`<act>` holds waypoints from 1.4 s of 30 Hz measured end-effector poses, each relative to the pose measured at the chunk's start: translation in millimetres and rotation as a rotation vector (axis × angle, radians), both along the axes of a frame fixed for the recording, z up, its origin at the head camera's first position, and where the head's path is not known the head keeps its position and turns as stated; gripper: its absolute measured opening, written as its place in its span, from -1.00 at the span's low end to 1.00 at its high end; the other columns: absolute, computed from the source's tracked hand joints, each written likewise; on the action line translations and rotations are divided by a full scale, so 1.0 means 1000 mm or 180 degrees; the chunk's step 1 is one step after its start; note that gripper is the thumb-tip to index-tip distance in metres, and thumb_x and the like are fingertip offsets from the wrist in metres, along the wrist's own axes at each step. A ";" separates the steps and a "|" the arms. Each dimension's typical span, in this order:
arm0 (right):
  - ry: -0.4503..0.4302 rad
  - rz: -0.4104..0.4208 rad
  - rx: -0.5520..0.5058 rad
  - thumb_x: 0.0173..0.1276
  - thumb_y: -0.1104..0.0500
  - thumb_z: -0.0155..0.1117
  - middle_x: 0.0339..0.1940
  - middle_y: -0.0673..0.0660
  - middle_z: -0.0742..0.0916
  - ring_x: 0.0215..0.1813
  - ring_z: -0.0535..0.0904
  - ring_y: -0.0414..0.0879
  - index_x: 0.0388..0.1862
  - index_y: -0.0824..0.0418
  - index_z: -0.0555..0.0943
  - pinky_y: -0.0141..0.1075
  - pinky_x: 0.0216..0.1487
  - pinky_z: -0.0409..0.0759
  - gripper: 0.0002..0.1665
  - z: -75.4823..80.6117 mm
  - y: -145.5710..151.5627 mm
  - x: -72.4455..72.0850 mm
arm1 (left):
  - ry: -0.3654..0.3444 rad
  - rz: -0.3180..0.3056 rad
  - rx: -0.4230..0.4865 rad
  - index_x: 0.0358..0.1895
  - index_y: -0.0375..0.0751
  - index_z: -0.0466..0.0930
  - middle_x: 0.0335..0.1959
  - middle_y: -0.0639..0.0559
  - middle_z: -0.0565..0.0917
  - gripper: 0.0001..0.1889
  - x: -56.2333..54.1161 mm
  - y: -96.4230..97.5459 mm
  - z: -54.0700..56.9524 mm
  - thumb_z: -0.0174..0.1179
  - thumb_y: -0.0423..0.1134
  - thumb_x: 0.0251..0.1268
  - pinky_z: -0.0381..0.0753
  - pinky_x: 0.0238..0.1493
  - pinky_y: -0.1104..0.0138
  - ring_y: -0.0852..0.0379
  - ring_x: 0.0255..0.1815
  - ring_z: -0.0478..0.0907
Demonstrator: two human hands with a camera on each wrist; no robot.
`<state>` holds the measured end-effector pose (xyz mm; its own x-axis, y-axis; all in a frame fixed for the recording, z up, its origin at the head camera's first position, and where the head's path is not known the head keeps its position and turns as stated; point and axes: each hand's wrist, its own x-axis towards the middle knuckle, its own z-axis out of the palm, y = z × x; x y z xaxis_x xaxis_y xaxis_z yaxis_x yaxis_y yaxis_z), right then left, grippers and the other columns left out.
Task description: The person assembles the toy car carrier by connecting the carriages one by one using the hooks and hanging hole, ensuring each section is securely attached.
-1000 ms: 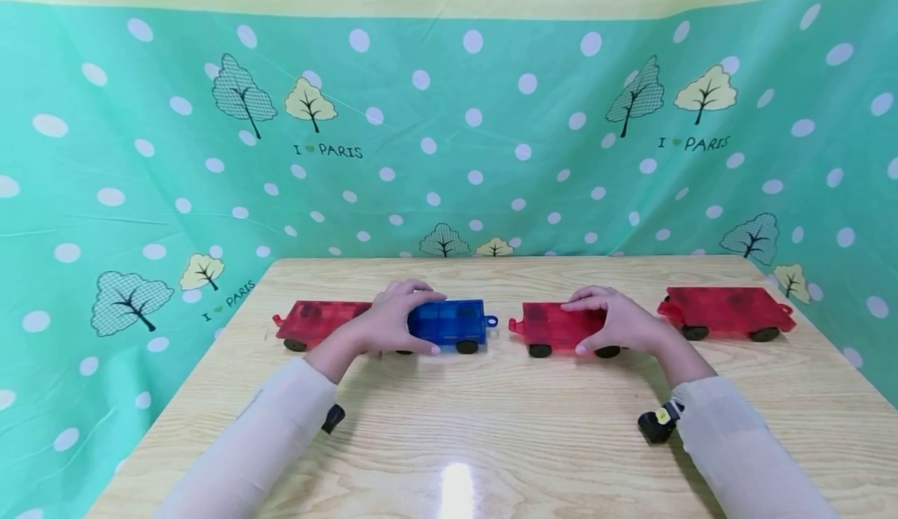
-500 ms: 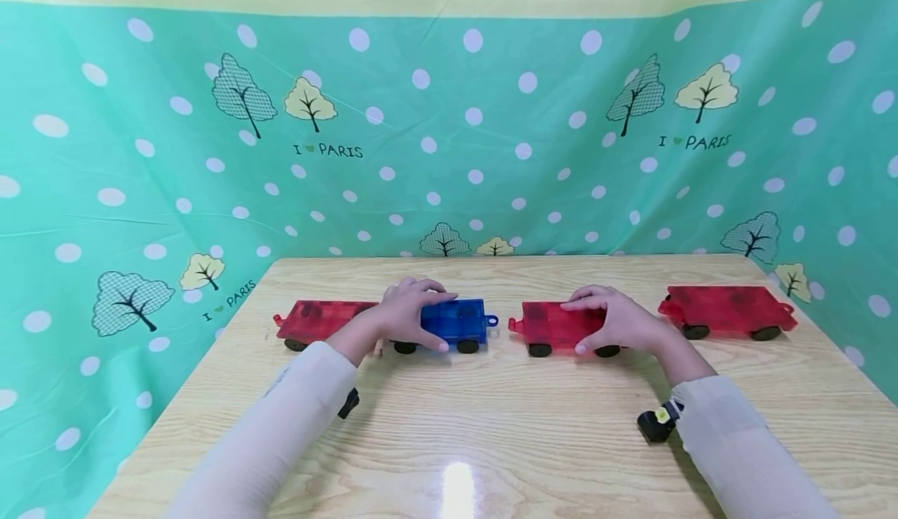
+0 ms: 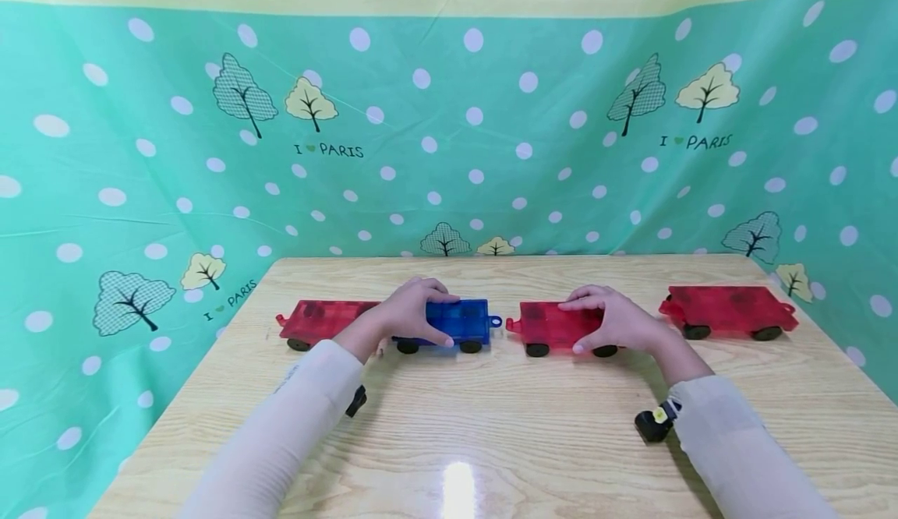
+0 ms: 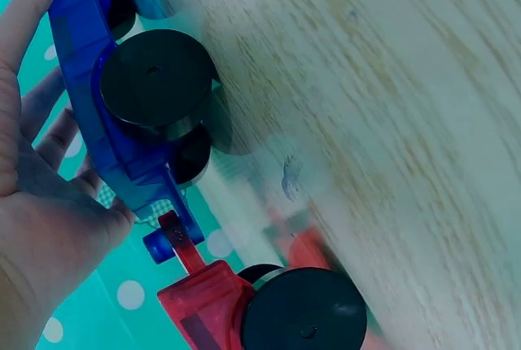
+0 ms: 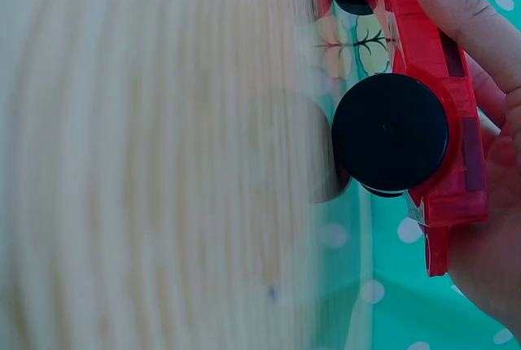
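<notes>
My left hand [image 3: 410,312] grips a see-through blue toy train car [image 3: 463,323] across its sides, thumb at the front and fingers over the far edge. Behind it, a red car [image 3: 323,320] trails on the left; in the left wrist view its red hook [image 4: 181,240] overlaps the blue coupling at the car's rear. With thumb and fingers my right hand [image 3: 620,324] holds a second red car [image 3: 540,324]. The blue car's front ring [image 3: 496,322] faces this car's hook [image 3: 511,325] across a small gap. Black wheels of both held cars show in the wrist views.
A third red car [image 3: 726,310] stands at the right, apart from the one in my right hand. All the cars are on a wood-grain table [image 3: 491,441]. A green dotted cloth [image 3: 449,153] hangs behind the table's back edge.
My left hand first slid right along the blue car; the blue car and its trailing red car then shifted slightly right. The right-hand red car moved slightly left, narrowing the gap.
</notes>
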<state>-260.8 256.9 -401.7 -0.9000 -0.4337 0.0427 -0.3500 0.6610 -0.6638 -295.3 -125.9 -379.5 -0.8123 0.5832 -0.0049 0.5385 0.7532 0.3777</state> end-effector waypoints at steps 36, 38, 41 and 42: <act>0.0022 0.0000 0.0034 -0.07 -0.10 0.64 0.32 0.17 0.45 0.38 0.18 0.24 0.25 0.06 0.61 0.07 0.17 0.48 -0.16 -0.003 -0.009 -0.005 | 0.0007 -0.0085 0.0315 0.22 0.02 0.61 0.19 0.08 0.50 -0.23 -0.001 -0.007 0.007 0.59 0.11 -0.21 0.43 0.23 0.05 -0.01 0.26 0.32; 0.0026 0.0032 0.0020 -0.07 -0.09 0.64 0.32 0.17 0.46 0.38 0.18 0.24 0.25 0.07 0.61 0.08 0.19 0.45 -0.16 -0.003 -0.012 -0.006 | 0.0021 -0.0086 0.0264 0.22 0.03 0.61 0.19 0.08 0.50 -0.23 -0.001 -0.007 0.010 0.58 0.11 -0.21 0.43 0.23 0.05 -0.01 0.25 0.32; 0.0028 0.0064 -0.0009 -0.08 -0.07 0.65 0.31 0.16 0.46 0.38 0.18 0.23 0.24 0.07 0.61 0.09 0.21 0.42 -0.16 -0.002 -0.017 -0.006 | 0.0021 -0.0101 0.0208 0.22 0.03 0.61 0.20 0.07 0.50 -0.23 0.000 -0.007 0.014 0.59 0.11 -0.21 0.43 0.23 0.05 -0.02 0.26 0.32; 0.0029 0.0072 -0.0024 -0.09 -0.06 0.66 0.31 0.16 0.46 0.39 0.19 0.22 0.24 0.08 0.61 0.09 0.22 0.41 -0.16 -0.001 -0.019 -0.006 | 0.0021 -0.0109 0.0199 0.22 0.03 0.61 0.20 0.07 0.50 -0.23 -0.001 -0.007 0.015 0.59 0.10 -0.21 0.43 0.23 0.05 -0.02 0.26 0.32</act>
